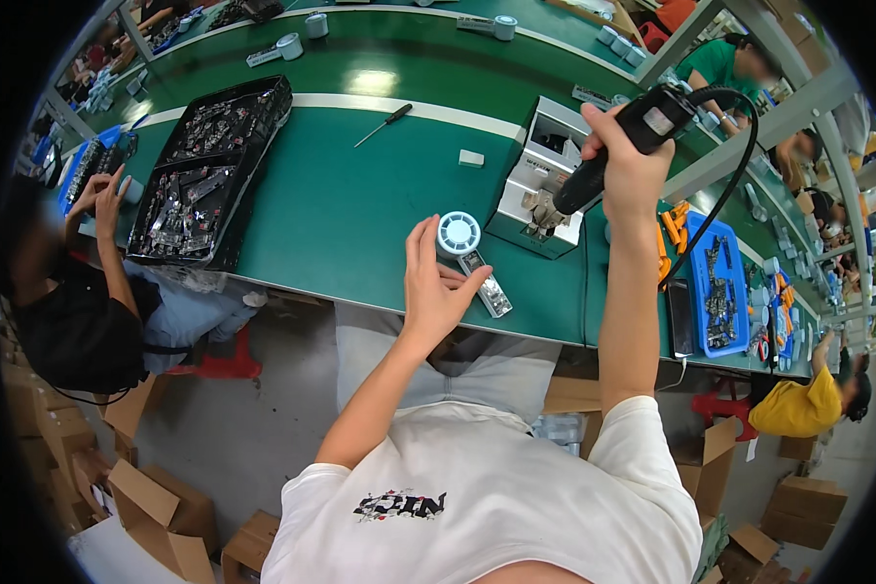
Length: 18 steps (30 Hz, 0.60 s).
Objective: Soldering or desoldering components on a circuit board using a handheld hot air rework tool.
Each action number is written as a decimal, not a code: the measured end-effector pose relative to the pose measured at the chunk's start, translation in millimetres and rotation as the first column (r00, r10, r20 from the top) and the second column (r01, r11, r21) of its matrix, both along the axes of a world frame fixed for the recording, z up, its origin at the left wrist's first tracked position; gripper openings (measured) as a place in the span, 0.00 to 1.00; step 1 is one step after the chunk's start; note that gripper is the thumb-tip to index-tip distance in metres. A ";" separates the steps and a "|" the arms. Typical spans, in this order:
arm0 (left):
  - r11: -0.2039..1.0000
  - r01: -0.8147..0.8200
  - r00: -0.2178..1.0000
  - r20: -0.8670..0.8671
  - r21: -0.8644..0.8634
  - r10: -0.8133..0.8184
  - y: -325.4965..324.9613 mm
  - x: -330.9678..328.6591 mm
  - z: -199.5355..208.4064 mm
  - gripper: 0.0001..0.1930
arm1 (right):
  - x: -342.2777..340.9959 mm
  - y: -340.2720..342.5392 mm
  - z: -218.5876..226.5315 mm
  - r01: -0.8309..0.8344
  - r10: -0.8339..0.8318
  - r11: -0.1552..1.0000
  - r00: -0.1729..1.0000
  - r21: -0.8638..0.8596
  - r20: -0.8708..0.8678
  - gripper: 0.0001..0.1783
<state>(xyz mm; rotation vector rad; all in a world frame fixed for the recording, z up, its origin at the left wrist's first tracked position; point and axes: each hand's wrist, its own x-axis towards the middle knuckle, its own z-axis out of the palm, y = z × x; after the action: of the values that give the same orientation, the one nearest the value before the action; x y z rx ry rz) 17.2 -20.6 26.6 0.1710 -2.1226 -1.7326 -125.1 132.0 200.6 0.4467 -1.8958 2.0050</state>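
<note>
My left hand [432, 292] holds a small handheld fan [459, 234] near the table's front edge. The fan has a round light-blue head, and its handle [489, 292] points down to the right with metallic-looking parts showing inside. In my right hand [629, 167], the fingers wrap round a black electric screwdriver [586, 183] with a cable at its top end. Its tip reaches down to the front of a white, box-shaped screw feeder [516, 202]. The exact contact point at the tip is too small to tell.
A screwdriver [387, 124] and a small white block [471, 159] lie beyond my left hand. Black trays [226, 209] of small parts stand left, beside a seated co-worker [88, 311]. A blue bin [740, 292] and orange pieces [674, 226] are right. A green conveyor [399, 58] runs behind.
</note>
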 end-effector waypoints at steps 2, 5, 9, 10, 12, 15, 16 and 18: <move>1.000 0.007 1.000 -0.022 -0.007 -0.007 -0.1 0.9 -4.3 0.49 | 2.1 0.0 -2.3 -0.011 0.012 0.998 1.000 0.057 -0.003 0.12; 0.999 0.017 0.999 -0.034 -0.031 -0.018 -0.3 3.8 -7.0 0.53 | 13.3 0.3 -3.7 -0.042 0.042 0.999 0.998 0.004 0.046 0.12; 0.998 0.038 0.999 0.003 -0.045 -0.038 -2.3 6.4 -5.3 0.59 | 44.9 11.2 -16.8 -0.073 0.077 0.997 0.988 -0.034 0.131 0.13; 0.999 0.027 1.000 0.009 -0.039 -0.027 -3.1 4.5 -5.7 0.59 | 56.7 14.0 -18.1 -0.052 0.054 0.998 0.993 -0.020 0.101 0.12; 0.997 0.040 0.999 -0.008 -0.066 -0.041 -4.6 4.5 -8.9 0.60 | 79.0 19.0 -19.6 -0.056 0.061 0.988 0.998 -0.146 0.033 0.12; 0.997 0.027 0.998 -0.057 -0.073 -0.031 -6.6 3.6 -10.0 0.59 | 104.5 24.0 -17.5 -0.072 0.080 0.962 0.997 -0.262 0.020 0.12; 0.997 0.028 0.998 -0.045 -0.074 -0.031 -7.1 3.7 -8.8 0.59 | 109.8 25.5 -17.8 -0.087 0.095 0.954 0.995 -0.285 0.014 0.12; 0.999 0.020 0.998 -0.054 -0.050 -0.023 -6.9 2.8 -11.3 0.59 | 117.0 24.6 -21.0 -0.104 0.112 0.954 0.994 -0.281 0.013 0.12</move>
<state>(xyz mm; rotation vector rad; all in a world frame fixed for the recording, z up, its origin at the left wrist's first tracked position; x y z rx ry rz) 20.0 -27.5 15.3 0.0859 -2.1330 -1.6754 -8.1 156.6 179.6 0.4544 -1.5969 2.3190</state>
